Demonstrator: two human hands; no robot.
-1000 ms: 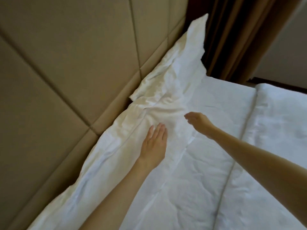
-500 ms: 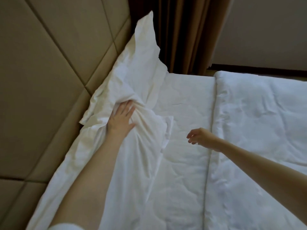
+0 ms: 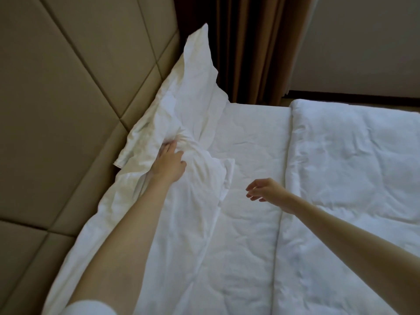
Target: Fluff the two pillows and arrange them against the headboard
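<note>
**Left hand pressing into white pillows at a padded headboard**

Two white pillows lie in a row along the tan padded headboard (image 3: 68, 92). The far pillow (image 3: 195, 92) leans against it, one corner pointing up before a brown curtain (image 3: 250, 48). The near pillow (image 3: 159, 223) lies lower, its near end cut off by the frame. The left hand (image 3: 169, 163) sinks into the fabric where they meet, fingertips buried in folds, so its grip is unclear. The right hand (image 3: 266, 193) hovers over the bed (image 3: 245, 235), fingers loosely apart, holding nothing.
</note>
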